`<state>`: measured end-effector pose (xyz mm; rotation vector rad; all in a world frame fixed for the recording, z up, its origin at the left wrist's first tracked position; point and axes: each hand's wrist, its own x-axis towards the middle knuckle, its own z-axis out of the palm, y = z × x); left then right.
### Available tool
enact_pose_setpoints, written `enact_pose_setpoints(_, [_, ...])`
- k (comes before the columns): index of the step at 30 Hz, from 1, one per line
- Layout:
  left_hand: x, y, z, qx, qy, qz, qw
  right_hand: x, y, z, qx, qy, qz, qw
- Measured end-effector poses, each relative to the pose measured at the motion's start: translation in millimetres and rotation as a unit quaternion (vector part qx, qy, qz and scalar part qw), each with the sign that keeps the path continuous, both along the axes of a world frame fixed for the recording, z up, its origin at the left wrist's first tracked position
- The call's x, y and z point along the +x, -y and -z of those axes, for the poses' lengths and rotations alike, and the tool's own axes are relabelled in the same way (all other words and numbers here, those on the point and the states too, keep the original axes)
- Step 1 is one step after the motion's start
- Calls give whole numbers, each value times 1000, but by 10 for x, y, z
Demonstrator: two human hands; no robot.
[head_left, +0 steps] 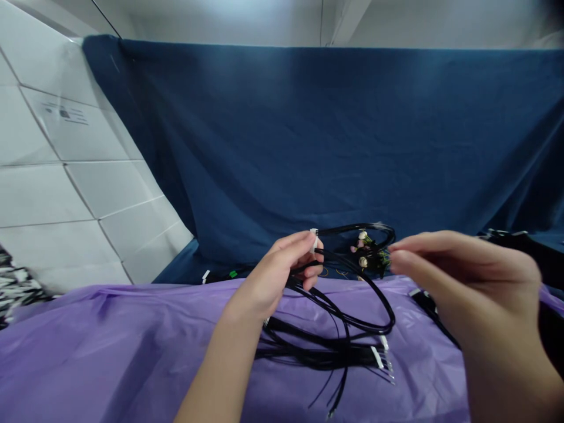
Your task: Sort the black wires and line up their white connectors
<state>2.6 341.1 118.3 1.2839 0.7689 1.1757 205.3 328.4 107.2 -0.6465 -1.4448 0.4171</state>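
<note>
My left hand (291, 258) pinches a white connector (314, 239) between thumb and fingers. From it runs a black cable (374, 288), looping out to the right and hanging below the hand, its lower end dangling with metal tips. My right hand (467, 282) is raised on the right, thumb and forefinger pressed together beside the upper cable loop (388, 231); whatever lies between those fingertips is too small to make out. Under my left hand, a bundle of black cables (317, 352) with white connectors and metal terminals lies on purple sheeting (176, 352).
Behind stands a blue cloth backdrop (308, 135). Small artificial flowers (363, 261) lie at its foot. More black cables (425, 302) rest at the right. White boxes or tiles (83, 194) form a wall on the left, with a black-and-white patterned cloth (22, 291) below.
</note>
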Motion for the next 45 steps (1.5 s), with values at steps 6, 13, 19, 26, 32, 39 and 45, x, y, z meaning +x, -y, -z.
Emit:
enact_pose_setpoints(6, [13,14,-23,20,-22,12,999,-43,-6,-10,13,172,56,984])
enact_pose_setpoints(13, [14,34,-40,21,-54,12,998,-78,-37,-2,0,193,47,980])
enact_pose_setpoints(19, [9,29,-38,21,-75,5,997,-94,-42,-3,18,193,56,980])
enact_pose_setpoints(26, [19,33,-46,26,-76,-1,997,-116,-31,8,45,203,80,975])
enact_pose_setpoints(32, [31,21,-51,33,-88,-17,995,-122,-7,12,85,228,118,963])
enact_pose_setpoints(39, [40,1,-25,36,-85,-33,995,-133,3,35,119,246,150,950])
enact_pose_setpoints(45, [40,-8,-22,31,-82,-38,995,-148,23,28,134,246,160,946])
